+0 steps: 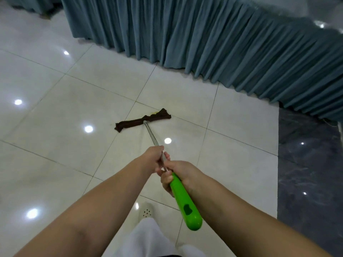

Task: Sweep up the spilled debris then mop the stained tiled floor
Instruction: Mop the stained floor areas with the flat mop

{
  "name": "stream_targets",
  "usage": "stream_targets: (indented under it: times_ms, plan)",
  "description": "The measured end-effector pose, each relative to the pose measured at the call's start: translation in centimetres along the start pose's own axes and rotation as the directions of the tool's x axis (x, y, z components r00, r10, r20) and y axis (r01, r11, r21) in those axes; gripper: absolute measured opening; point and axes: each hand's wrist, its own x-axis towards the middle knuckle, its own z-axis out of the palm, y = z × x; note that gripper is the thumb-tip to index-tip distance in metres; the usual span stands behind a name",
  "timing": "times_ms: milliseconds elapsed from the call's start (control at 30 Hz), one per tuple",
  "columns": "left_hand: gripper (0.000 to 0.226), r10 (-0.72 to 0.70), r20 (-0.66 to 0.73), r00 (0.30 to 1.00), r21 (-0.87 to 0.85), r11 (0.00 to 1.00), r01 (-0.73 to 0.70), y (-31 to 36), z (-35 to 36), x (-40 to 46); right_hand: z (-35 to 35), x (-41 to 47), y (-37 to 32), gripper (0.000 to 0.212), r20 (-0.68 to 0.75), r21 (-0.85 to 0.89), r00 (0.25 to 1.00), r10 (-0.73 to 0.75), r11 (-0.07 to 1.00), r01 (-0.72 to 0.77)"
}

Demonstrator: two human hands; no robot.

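Ahead, my mop's brown cloth head (142, 120) lies flat on the pale tiled floor (55, 112), over a yellowish stain (154, 113). Left hand (155, 158) grips the metal shaft (152, 135); right hand (176, 175) clenches the green handle (185, 199). Teal curtain (222, 43) hems the far edge; tiles stretch left.

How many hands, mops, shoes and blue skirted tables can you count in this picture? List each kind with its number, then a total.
Hands: 2 (left hand, right hand, both gripping the mop)
Mop: 1
Shoe: 1
Blue skirted tables: 2 (near table, far table)
Total: 6
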Motion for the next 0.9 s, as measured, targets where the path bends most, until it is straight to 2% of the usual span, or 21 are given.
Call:
stream_targets:
  times_ms: [200,367,633,800,900]
  plan:
    - [0.016,0.011,-0.025,1.000,0.030,0.999,-0.010,4.2,1.1,2.4,1.7,1.1,-4.1,0.013,0.004,0.008,1.000,-0.026,1.000,0.026]
    - [0.020,-0.007,-0.007,1.000,0.046,0.999,0.008,4.6,3.1,3.4,0.1,0.8,-6.4,0.016,-0.004,-0.022,1.000,-0.025,0.999,0.025]
    - [0.021,0.018,0.009,1.000,-0.001,1.000,-0.018,1.0,10.4,2.8,-7.6,-2.9,-10.3,0.029,0.012,-0.133,0.998,0.056,0.990,-0.054]
    - [0.036,0.008,-0.011,1.000,-0.121,0.993,-0.010,-1.7,17.2,2.6,-13.7,-5.9,-14.1,0.034,0.056,-0.188,0.994,0.091,0.979,-0.079]
    - [0.036,0.024,-0.018,1.000,-0.180,0.983,-0.027,-3.5,21.5,2.3,-17.6,-7.9,-16.4,0.030,0.049,-0.247,0.993,0.107,0.965,-0.092]
